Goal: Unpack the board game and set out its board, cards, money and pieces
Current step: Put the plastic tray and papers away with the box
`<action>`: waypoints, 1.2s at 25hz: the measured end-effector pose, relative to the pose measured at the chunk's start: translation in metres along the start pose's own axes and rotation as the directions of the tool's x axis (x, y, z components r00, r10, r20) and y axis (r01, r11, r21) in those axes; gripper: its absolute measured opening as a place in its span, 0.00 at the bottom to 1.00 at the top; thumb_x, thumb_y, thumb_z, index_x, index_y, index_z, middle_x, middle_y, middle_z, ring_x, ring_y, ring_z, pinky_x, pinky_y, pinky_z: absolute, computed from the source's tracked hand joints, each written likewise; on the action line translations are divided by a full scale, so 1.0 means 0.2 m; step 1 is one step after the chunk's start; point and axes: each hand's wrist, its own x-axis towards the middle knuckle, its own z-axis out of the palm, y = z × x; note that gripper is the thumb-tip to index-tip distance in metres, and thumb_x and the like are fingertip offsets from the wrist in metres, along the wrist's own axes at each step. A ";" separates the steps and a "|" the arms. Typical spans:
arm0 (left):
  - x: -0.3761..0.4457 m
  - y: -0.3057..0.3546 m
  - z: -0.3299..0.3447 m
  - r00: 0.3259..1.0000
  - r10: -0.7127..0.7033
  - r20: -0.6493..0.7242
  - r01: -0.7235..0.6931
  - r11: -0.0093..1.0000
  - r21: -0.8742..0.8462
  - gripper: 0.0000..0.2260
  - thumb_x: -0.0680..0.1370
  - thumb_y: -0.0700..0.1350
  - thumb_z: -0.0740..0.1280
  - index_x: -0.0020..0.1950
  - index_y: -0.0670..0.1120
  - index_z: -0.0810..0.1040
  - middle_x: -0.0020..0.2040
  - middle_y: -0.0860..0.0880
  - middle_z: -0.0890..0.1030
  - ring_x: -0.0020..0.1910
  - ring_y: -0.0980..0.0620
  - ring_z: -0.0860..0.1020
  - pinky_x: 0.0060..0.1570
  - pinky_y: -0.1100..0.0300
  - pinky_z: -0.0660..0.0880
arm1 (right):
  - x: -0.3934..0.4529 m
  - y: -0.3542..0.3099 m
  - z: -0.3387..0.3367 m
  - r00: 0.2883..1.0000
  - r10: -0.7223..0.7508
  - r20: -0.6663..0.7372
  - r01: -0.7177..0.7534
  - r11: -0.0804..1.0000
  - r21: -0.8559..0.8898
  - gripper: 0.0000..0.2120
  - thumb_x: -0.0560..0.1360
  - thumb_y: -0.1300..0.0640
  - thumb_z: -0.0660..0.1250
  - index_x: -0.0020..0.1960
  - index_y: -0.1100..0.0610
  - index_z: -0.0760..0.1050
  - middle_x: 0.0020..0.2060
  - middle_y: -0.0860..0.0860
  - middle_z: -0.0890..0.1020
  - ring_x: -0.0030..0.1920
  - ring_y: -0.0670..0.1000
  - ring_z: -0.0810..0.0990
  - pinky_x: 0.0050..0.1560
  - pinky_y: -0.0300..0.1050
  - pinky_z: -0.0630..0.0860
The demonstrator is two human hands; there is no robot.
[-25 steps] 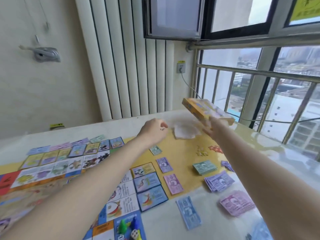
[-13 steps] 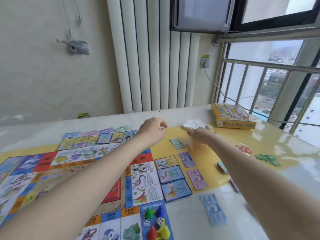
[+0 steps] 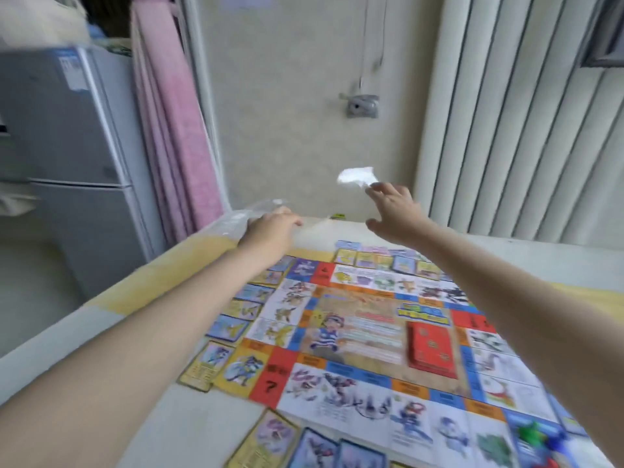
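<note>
Board point(image 3: 371, 336) flat on bench point(image 3: 189, 420), red card stack point(image 3: 430, 349) on its centre, cards point(image 3: 236, 309) along edges. Left hand point(image 3: 270, 229) curled on clear plastic wrap point(image 3: 243, 217) at far edge. Right hand point(image 3: 393, 211) raised, fingers spread; white crumpled scrap point(image 3: 356, 177) at fingertips, grip unclear.

Over the game board point(image 3: 371, 336), the left hand point(image 3: 270, 231) grips clear plastic wrap point(image 3: 243, 216); the right hand point(image 3: 393, 211), fingers spread, touches a white scrap point(image 3: 356, 177).

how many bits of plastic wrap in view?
2. White crumpled wad in the air by the right hand; clear wrapper in the left hand at the table's far edge. More may be hidden.
</note>
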 end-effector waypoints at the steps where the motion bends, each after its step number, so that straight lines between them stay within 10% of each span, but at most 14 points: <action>1: 0.03 -0.14 0.00 0.999 -0.030 0.033 0.027 0.996 0.081 0.18 0.76 0.34 0.58 0.59 0.49 0.78 0.68 0.49 0.70 0.65 0.46 0.70 0.63 0.58 0.64 | 0.05 -0.06 0.03 1.000 -0.008 -0.009 0.008 1.000 0.007 0.28 0.75 0.56 0.62 0.73 0.56 0.58 0.73 0.49 0.58 0.71 0.57 0.57 0.63 0.56 0.64; 8: 0.39 -0.46 0.26 0.903 -0.099 0.418 0.104 0.995 0.010 0.15 0.81 0.48 0.55 0.64 0.57 0.75 0.72 0.48 0.68 0.74 0.43 0.55 0.74 0.49 0.47 | 0.31 -0.08 0.24 0.991 0.075 0.111 -0.084 0.994 0.075 0.27 0.76 0.59 0.62 0.73 0.60 0.58 0.73 0.54 0.60 0.72 0.54 0.60 0.68 0.43 0.55; 13: 0.46 -0.55 0.40 0.835 -0.167 0.525 0.210 0.977 -0.024 0.21 0.82 0.53 0.52 0.73 0.47 0.64 0.74 0.45 0.63 0.73 0.44 0.61 0.70 0.54 0.57 | 0.38 -0.10 0.41 0.986 0.086 0.146 -0.102 0.989 0.103 0.27 0.76 0.61 0.62 0.73 0.61 0.58 0.73 0.54 0.61 0.70 0.55 0.63 0.68 0.43 0.57; 17: 0.44 -0.58 0.30 0.966 -0.258 -0.002 0.252 0.946 -0.203 0.18 0.80 0.47 0.59 0.64 0.37 0.71 0.65 0.39 0.72 0.64 0.42 0.70 0.61 0.54 0.66 | 0.37 -0.12 0.44 0.990 0.127 0.064 -0.137 0.972 0.189 0.31 0.75 0.57 0.64 0.74 0.61 0.55 0.74 0.54 0.58 0.71 0.54 0.63 0.67 0.40 0.56; 21: 0.35 -0.56 -0.15 0.774 -0.192 -0.604 -0.038 0.937 -0.347 0.06 0.72 0.42 0.69 0.44 0.42 0.74 0.48 0.40 0.76 0.52 0.42 0.72 0.55 0.56 0.64 | 0.36 -0.27 0.20 0.967 0.187 -0.174 -0.086 0.879 0.470 0.42 0.72 0.45 0.68 0.76 0.58 0.50 0.75 0.49 0.51 0.74 0.51 0.54 0.71 0.42 0.52; 24: 0.14 -0.46 -0.59 0.667 -0.315 -0.675 -0.199 0.798 -0.569 0.14 0.70 0.37 0.66 0.35 0.52 0.63 0.35 0.54 0.68 0.35 0.58 0.69 0.40 0.66 0.67 | 0.28 -0.57 -0.04 0.992 0.087 -0.093 0.013 0.656 0.755 0.47 0.68 0.40 0.70 0.76 0.55 0.48 0.75 0.45 0.47 0.75 0.46 0.51 0.74 0.45 0.52; 27: -0.20 -0.36 -0.92 0.593 -0.511 -0.622 -0.398 0.486 -0.779 0.08 0.68 0.40 0.65 0.36 0.49 0.67 0.33 0.54 0.68 0.31 0.62 0.66 0.36 0.68 0.65 | 0.10 -1.05 -0.14 0.994 -0.088 0.062 -0.032 0.309 0.951 0.48 0.65 0.45 0.74 0.75 0.51 0.50 0.73 0.49 0.58 0.69 0.49 0.67 0.59 0.49 0.74; 30: -0.61 -0.39 -1.03 0.724 -0.355 -0.592 -0.194 0.718 -0.668 0.13 0.67 0.52 0.65 0.50 0.52 0.73 0.44 0.53 0.77 0.46 0.57 0.75 0.50 0.62 0.71 | -0.14 -1.50 -0.23 0.987 -0.108 0.119 -0.132 -0.125 0.983 0.15 0.73 0.67 0.67 0.57 0.60 0.68 0.42 0.56 0.80 0.34 0.42 0.81 0.29 0.32 0.75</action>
